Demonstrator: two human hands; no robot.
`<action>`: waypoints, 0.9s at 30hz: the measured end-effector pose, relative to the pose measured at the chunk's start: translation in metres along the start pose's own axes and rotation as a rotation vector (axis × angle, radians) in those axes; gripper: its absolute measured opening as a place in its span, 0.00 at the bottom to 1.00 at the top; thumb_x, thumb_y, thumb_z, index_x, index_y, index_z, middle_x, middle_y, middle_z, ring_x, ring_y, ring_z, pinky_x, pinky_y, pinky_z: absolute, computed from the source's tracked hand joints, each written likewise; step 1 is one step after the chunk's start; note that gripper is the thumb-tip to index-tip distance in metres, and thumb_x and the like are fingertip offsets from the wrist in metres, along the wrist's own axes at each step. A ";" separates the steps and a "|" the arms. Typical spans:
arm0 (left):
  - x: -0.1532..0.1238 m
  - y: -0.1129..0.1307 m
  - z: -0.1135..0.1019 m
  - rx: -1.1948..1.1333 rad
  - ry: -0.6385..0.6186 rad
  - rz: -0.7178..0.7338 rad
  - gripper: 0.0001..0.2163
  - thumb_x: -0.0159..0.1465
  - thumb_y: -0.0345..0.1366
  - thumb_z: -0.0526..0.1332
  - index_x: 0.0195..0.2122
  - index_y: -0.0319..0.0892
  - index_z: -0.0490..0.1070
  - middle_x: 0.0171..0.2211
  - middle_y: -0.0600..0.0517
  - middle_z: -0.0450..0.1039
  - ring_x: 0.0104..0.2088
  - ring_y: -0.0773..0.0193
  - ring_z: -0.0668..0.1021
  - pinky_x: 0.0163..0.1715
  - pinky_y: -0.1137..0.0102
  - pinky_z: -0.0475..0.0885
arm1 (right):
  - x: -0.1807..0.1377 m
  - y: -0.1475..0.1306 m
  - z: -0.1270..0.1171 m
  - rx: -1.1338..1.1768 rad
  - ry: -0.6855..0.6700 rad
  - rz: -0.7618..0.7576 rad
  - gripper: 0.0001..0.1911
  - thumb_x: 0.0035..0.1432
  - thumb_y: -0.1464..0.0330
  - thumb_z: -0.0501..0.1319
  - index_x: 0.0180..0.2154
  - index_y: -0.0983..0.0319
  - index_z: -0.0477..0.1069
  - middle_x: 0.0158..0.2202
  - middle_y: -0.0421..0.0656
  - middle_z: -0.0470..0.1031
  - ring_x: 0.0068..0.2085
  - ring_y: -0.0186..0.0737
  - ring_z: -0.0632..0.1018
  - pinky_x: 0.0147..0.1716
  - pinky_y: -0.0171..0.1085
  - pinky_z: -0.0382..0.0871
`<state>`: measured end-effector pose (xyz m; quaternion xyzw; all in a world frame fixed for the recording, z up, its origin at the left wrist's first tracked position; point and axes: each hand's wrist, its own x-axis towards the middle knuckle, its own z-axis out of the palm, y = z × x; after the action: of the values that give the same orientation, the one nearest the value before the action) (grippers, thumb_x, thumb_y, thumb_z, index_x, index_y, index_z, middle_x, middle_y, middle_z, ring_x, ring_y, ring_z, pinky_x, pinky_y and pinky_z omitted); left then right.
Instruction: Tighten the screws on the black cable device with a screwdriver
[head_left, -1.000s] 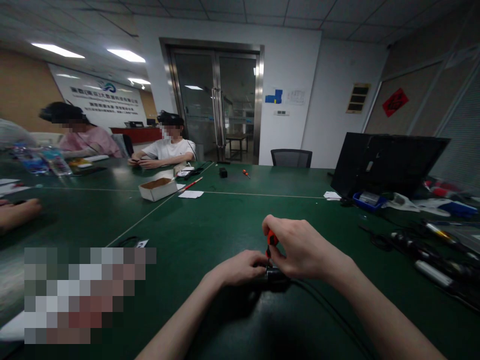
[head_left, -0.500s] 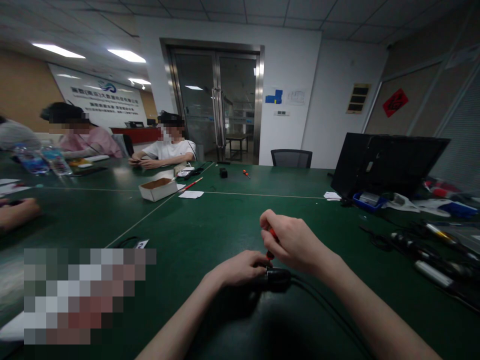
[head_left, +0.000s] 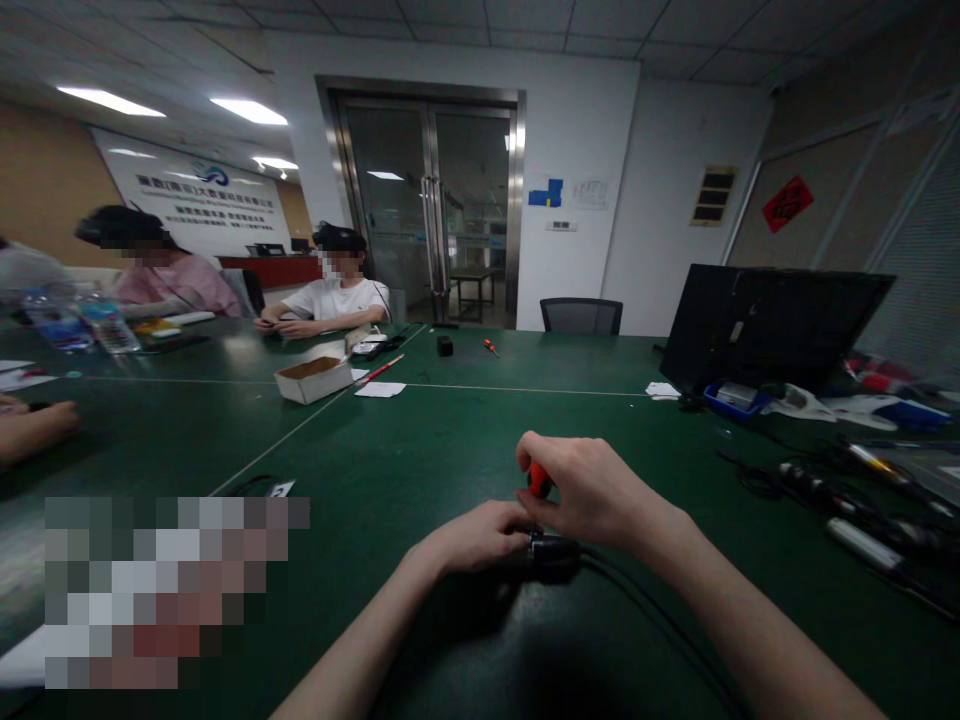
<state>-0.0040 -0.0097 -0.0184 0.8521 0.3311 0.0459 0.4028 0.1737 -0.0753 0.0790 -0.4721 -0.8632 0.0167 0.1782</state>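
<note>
My right hand is closed round a screwdriver with an orange and black handle. The tool stands roughly upright, and its lower end is hidden by my fingers. Below it, my left hand grips a black cabled device and presses it down near the table surface. Its left part lies under my fingers, and I cannot make out its kind. A black cable leaves its right end and curves toward the front edge.
On the green table stand a small white box, a black block and another orange screwdriver. A black monitor, a blue tray and tools lie right. Co-workers sit left, one in a white shirt.
My right hand's fingers have shifted on the screwdriver, moving slightly down, and more of the orange handle shows. My left hand and the cabled device have stayed in place.
</note>
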 end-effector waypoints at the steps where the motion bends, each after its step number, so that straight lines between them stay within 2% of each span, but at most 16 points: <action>1: 0.000 0.000 0.000 0.007 -0.002 -0.003 0.13 0.63 0.37 0.57 0.46 0.40 0.75 0.46 0.47 0.77 0.46 0.53 0.77 0.46 0.65 0.70 | 0.000 0.000 0.000 0.011 0.000 -0.021 0.09 0.59 0.70 0.65 0.41 0.60 0.68 0.35 0.39 0.75 0.31 0.35 0.71 0.29 0.33 0.55; 7: 0.001 0.001 0.000 0.024 -0.014 0.008 0.12 0.63 0.37 0.56 0.43 0.41 0.75 0.45 0.48 0.78 0.44 0.54 0.77 0.44 0.66 0.71 | -0.003 0.002 -0.001 0.030 -0.006 -0.083 0.08 0.57 0.73 0.63 0.39 0.59 0.67 0.36 0.38 0.71 0.31 0.33 0.67 0.29 0.33 0.54; 15: 0.001 0.000 0.001 0.022 -0.022 -0.004 0.13 0.64 0.37 0.57 0.45 0.39 0.76 0.45 0.47 0.78 0.44 0.54 0.77 0.46 0.66 0.71 | -0.003 0.001 -0.004 -0.006 0.022 -0.013 0.06 0.60 0.69 0.63 0.37 0.59 0.66 0.29 0.36 0.69 0.28 0.33 0.65 0.29 0.34 0.52; 21: -0.003 0.004 0.000 0.067 0.011 -0.075 0.15 0.67 0.40 0.55 0.50 0.45 0.77 0.51 0.50 0.76 0.49 0.53 0.77 0.49 0.65 0.70 | -0.003 0.004 -0.002 -0.022 0.028 -0.045 0.13 0.63 0.59 0.67 0.33 0.59 0.67 0.29 0.37 0.72 0.29 0.34 0.69 0.29 0.34 0.52; 27: 0.001 -0.002 0.001 0.007 -0.008 0.006 0.13 0.64 0.37 0.57 0.45 0.41 0.76 0.44 0.48 0.77 0.44 0.55 0.77 0.45 0.66 0.71 | -0.001 0.004 0.001 0.001 0.041 -0.048 0.06 0.62 0.67 0.66 0.37 0.60 0.69 0.33 0.38 0.73 0.31 0.34 0.70 0.30 0.34 0.53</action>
<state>-0.0040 -0.0090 -0.0208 0.8546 0.3273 0.0426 0.4009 0.1774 -0.0736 0.0772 -0.4512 -0.8705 0.0032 0.1966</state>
